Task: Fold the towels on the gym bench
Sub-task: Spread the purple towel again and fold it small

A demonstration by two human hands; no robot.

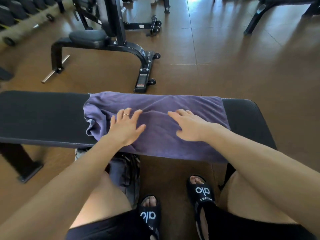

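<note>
Brown tiled flooring (225, 49) fills the background of a gym, and across it, in front of the seated person, a black padded tabletop (43, 116) is stretched from left to right. Behind the tabletop's left half a black adjustable bench (103, 44) on small wheels is seen, with a rack of dark dumbbells (15, 13) further back at the far left. On the tabletop, right of its bare left part, a purple towel (155, 104) is laid lengthwise; its left end is bunched and creased, while its near edge is draped over the tabletop's front side. The left hand (125, 127) is laid flat on the towel's left portion, fingers straight and spread, a thin ring being worn on one finger. Just right of it, the right hand (188, 126) is pressed on the towel's middle, fingers likewise extended and apart, so that nothing is gripped by either hand. Beyond the towel's right end the tabletop's dark padding is again exposed. Below the tabletop, a dark bag (124, 172) is set on the floor under the towel's left part, and two black slides (202, 191) are worn on the person's feet.
</note>
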